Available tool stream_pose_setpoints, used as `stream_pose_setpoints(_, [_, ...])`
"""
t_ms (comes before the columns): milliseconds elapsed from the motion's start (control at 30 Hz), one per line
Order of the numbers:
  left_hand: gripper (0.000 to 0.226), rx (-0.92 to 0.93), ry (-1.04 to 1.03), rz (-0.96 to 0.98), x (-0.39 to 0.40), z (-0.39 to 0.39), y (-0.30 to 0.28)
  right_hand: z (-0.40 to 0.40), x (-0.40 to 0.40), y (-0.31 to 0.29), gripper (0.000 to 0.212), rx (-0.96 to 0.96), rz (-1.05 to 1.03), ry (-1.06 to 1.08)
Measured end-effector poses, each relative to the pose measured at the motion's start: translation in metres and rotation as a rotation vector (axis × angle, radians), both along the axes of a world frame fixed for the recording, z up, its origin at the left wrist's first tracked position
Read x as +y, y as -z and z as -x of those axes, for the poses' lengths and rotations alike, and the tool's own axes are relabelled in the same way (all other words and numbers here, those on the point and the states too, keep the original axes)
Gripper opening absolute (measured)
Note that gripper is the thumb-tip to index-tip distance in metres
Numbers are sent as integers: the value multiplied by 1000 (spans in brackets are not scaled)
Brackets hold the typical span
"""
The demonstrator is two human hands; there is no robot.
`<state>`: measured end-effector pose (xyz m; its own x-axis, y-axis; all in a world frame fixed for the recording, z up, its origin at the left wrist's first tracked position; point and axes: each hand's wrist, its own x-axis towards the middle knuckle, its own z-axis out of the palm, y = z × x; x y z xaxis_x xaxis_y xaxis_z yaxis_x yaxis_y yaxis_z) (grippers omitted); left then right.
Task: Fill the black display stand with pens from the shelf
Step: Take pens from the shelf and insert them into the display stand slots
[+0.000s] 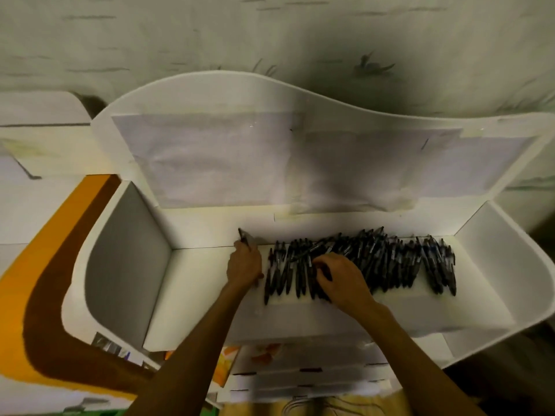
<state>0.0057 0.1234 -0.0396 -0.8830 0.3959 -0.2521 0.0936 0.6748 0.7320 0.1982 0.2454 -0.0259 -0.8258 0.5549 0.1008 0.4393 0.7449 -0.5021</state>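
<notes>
I stand over a white shelf [204, 283] with a curved outer rim and upright dividers at each end; its floor is pale and dimly lit. Behind it rises a tall white back panel [270, 94] with sheets of white paper [210, 157] taped across it, and past that a pale wall with faint dark streaks. Beyond my left hand, outside the shelf wall, runs an orange and brown band [45, 295] on a white surface.

My left hand [244, 262] rests on the shelf floor, fingers curled round one dark pen [244, 237] whose end sticks up past my fingertips toward the back panel. My right hand [338, 277] lies on the heap of pens [390, 262], fingers bent down into the pile; I cannot tell whether they pinch one. The heap starts just beside my left hand, runs under my right hand and goes on well beyond it toward the right divider [480, 244]. The pens are black-bodied, mostly lying with their length pointing from me to the back panel, some crossed over others.

Below my forearms, under the front edge of the shelf, sit flat white boxes [306, 373] stacked in steps, and beside my left forearm something printed in orange and yellow [223, 364], partly hidden. Near my left elbow, small packets [108, 346] show under the shelf rim, too blurred to make out.
</notes>
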Motion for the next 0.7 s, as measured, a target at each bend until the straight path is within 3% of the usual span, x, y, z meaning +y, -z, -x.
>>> stream_pose_setpoints(100, [34, -2, 63, -48, -9, -1, 0, 1, 4, 2, 21, 40, -10, -8])
stream_pose_setpoints(233, [65, 78, 212, 243, -14, -8, 10, 7, 9, 1, 17, 84, -22, -24])
stream_pose_setpoints(333, [77, 121, 230, 314, -10, -18, 15, 11, 10, -2, 18, 121, -38, -35])
stream_pose_setpoints(567, [32, 257, 264, 374, -5, -19, 9, 10, 12, -3, 19, 135, -55, -33])
stream_pose_setpoints(700, [29, 377, 234, 465, -8, -18, 13, 5, 15, -2, 19, 141, -62, -40])
